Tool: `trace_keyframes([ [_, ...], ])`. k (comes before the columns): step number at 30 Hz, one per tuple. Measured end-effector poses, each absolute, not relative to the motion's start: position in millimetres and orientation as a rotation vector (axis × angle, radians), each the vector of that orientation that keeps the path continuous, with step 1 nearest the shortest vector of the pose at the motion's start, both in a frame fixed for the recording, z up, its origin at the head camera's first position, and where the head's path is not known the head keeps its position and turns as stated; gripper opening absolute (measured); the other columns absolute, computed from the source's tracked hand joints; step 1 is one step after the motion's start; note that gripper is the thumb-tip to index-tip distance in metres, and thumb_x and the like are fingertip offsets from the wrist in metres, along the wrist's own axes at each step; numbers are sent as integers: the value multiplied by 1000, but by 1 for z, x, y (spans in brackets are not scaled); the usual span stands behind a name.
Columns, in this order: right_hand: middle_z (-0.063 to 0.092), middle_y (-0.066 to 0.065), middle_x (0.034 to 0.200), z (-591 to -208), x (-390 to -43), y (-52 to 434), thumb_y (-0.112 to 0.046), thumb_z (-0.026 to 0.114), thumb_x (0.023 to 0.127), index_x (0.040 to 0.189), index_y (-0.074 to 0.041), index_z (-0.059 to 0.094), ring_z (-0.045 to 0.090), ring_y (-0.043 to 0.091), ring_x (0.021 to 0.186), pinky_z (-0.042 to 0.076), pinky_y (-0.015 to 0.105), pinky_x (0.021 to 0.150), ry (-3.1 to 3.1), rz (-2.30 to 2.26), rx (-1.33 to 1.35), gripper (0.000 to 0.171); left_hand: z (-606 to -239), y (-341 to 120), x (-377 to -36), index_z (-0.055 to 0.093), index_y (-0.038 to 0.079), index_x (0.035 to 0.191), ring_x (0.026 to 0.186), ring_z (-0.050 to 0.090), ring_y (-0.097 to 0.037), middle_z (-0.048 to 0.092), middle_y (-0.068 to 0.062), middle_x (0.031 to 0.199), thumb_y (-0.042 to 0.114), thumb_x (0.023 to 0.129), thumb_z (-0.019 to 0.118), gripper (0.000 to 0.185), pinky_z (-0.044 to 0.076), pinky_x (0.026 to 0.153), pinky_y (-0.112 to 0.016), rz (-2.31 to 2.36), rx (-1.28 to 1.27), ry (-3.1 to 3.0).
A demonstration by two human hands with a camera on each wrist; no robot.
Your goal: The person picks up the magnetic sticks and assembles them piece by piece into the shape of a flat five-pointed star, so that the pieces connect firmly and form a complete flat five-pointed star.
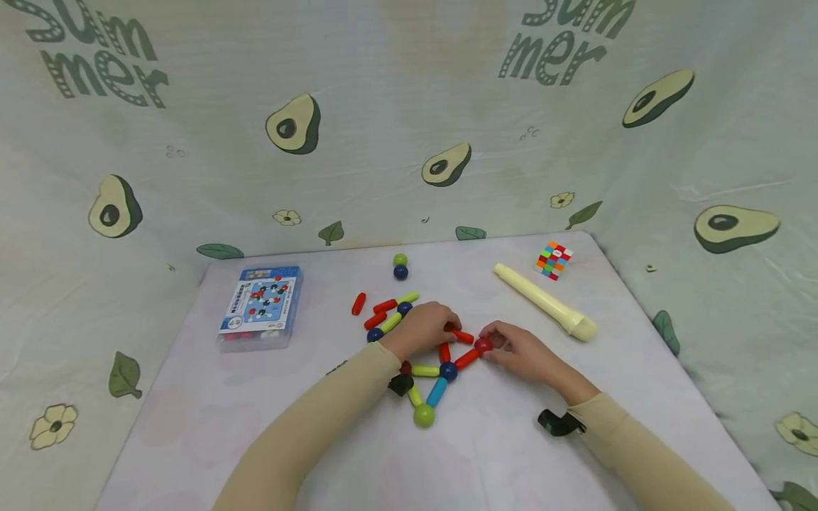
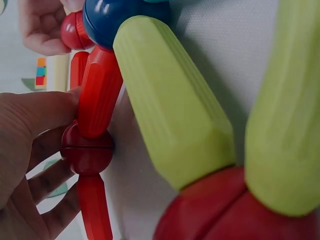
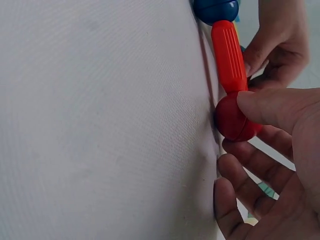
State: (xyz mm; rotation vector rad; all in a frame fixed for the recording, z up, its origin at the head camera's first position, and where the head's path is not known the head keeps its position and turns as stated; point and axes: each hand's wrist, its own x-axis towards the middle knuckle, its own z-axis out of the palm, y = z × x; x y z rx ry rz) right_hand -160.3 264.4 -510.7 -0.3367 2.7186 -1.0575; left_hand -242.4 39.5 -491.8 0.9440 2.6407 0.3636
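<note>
My right hand (image 1: 520, 351) pinches a red ball (image 3: 235, 119) between thumb and fingers. From that ball a red rod (image 1: 467, 358) runs to a dark blue ball (image 1: 449, 370). My left hand (image 1: 424, 328) reaches over the ball-and-rod frame, gripping a red rod (image 1: 463, 336) whose free end points toward the right hand's ball. Close to the left fingers, a dark red ball (image 2: 87, 150) joins several red rods. Yellow-green rods (image 1: 425, 370), a blue rod (image 1: 437, 392) and a green ball (image 1: 424, 415) form the near part of the frame. The left forearm partly hides it.
Loose red rods (image 1: 359, 304) and a joined chain with a navy ball (image 1: 375, 334) lie left of the hands. Farther back are a green ball (image 1: 400, 260), a boxed set (image 1: 260, 309), a pale yellow tube (image 1: 543, 301) and a puzzle cube (image 1: 553, 260).
</note>
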Motion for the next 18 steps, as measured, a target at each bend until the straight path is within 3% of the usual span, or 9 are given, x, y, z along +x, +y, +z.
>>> trace_keyframes([
  [18, 65, -5, 110, -510, -158, 262, -20, 72, 96, 123, -17, 63, 61, 14, 95, 51, 41, 89, 2731, -1081, -392, 29, -494, 34, -242, 77, 24, 119, 96, 57, -9, 72, 11, 111, 32, 97, 71, 24, 49, 92, -25, 410, 1025, 2631],
])
